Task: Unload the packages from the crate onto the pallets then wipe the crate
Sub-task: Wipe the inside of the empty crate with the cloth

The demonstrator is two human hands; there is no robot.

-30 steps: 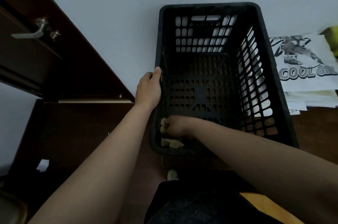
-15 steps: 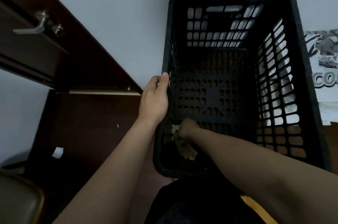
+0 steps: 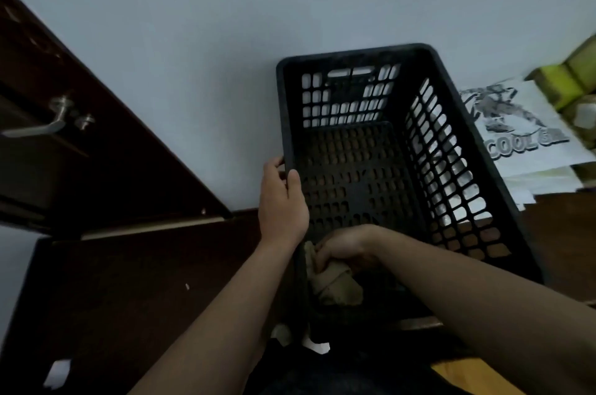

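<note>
A black perforated plastic crate stands against the pale wall, with no packages inside it. My left hand grips the crate's left rim, thumb inside and fingers outside. My right hand reaches into the near left corner and holds a crumpled tan cloth against the crate's floor and near wall. Part of the cloth hangs below my fingers.
Flat white packages, the top one printed "COOL GIRL", lie to the right of the crate, with yellow-green bundles behind them. A dark wooden door with a metal lever handle stands at left. Dark wooden floor lies below.
My view has pulled back and the crate sits lower right in frame. My right hand with the cloth has shifted slightly right in the near corner. My left hand stays on the rim.
</note>
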